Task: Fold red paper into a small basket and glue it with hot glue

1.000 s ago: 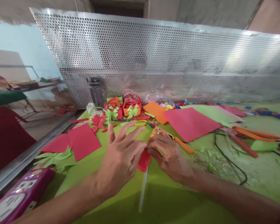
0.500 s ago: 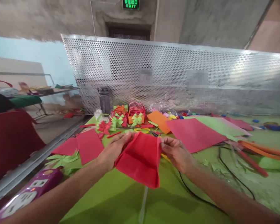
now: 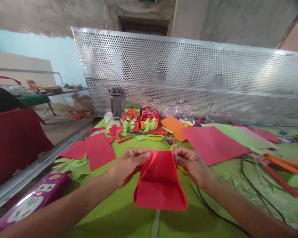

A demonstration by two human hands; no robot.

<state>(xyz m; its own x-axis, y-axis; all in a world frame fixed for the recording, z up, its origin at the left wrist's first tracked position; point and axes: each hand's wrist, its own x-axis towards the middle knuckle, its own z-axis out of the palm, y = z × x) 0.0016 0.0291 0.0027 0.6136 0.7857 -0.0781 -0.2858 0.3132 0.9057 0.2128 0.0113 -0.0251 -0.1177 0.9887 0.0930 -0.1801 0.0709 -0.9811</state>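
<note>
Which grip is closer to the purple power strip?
Left. The left grip pinches the left edge of the folded red sheet, right of the purple power strip; the right grip is farther, at the sheet's right edge.

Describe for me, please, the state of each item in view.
Red piece: folded, held between both hands
Left hand: pinching its left edge
Right hand: pinching its right edge
Bottle: upright, capped
Bow-fronted bags: upright
Purple power strip: no plugs visible
Yellow-handled tool: lying down

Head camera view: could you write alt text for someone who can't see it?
A person's left hand and right hand grip the upper corners of a folded red sheet above a green table. Beyond it sit small colorful baskets, some with green bows, beside a grey bottle.
</note>
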